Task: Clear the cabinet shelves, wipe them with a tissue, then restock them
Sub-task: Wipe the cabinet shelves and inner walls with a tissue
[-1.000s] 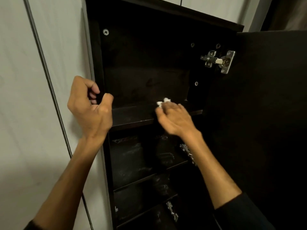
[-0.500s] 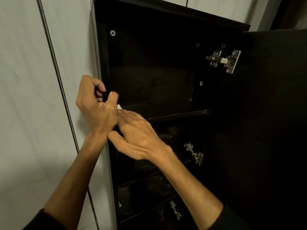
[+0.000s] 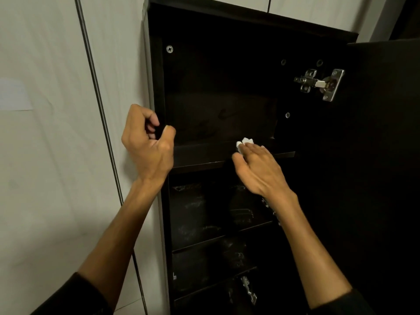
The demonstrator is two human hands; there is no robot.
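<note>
A tall dark cabinet (image 3: 156,71) stands with its door (image 3: 384,155) swung wide to the right. Its top shelf (image 3: 204,155) is bare. My right hand (image 3: 259,171) lies flat on that shelf and presses a small white tissue (image 3: 244,143) under the fingertips. My left hand (image 3: 147,142) curls around the cabinet's left side panel at shelf height. Dark objects, hard to make out, sit on the lower shelves (image 3: 195,214).
A pale wall with a thin vertical metal strip (image 3: 100,105) lies left of the cabinet. Metal hinges (image 3: 320,84) stick out at the upper right inside edge and lower down (image 3: 248,292). White cupboard fronts run above the cabinet.
My right hand has swept the tissue from the left end of the top shelf back toward the middle right. My left hand has kept its grip on the side panel.
</note>
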